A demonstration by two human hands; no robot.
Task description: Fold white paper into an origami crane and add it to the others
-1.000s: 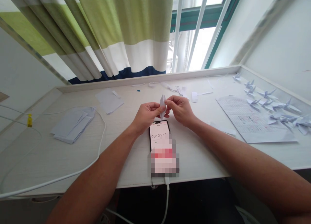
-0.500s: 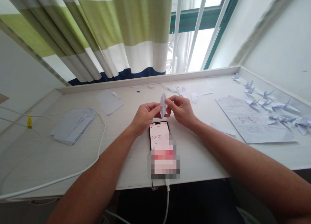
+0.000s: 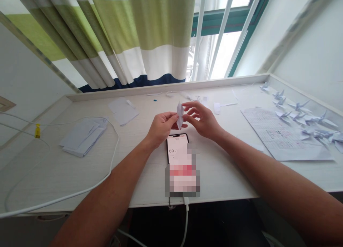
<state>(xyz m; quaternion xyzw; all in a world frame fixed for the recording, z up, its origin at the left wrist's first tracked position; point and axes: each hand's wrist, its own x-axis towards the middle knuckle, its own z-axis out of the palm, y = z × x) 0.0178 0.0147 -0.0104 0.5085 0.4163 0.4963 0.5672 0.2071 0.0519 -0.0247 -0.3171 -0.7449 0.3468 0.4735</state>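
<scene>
A small folded piece of white paper [image 3: 179,114] stands upright above the table's middle. My left hand [image 3: 160,127] pinches its lower left side with thumb and fingers. My right hand [image 3: 204,120] is at its right side, thumb and forefinger on the paper and the other fingers spread out. Just below both hands a phone [image 3: 179,155] lies flat on the white table [image 3: 66,172], its screen lit with a timer.
Several folded paper cranes [image 3: 297,111] line the right wall beside a printed sheet [image 3: 281,136]. Stacks of white paper [image 3: 83,132] and loose sheets [image 3: 123,111] lie at the left. A white cable [image 3: 107,175] loops over the table. Paper scraps [image 3: 217,107] lie near the window ledge.
My right hand has loosened its grip, with fingers now spread apart at the paper's right side. The paper stays upright between both hands. The view has shifted slightly.
</scene>
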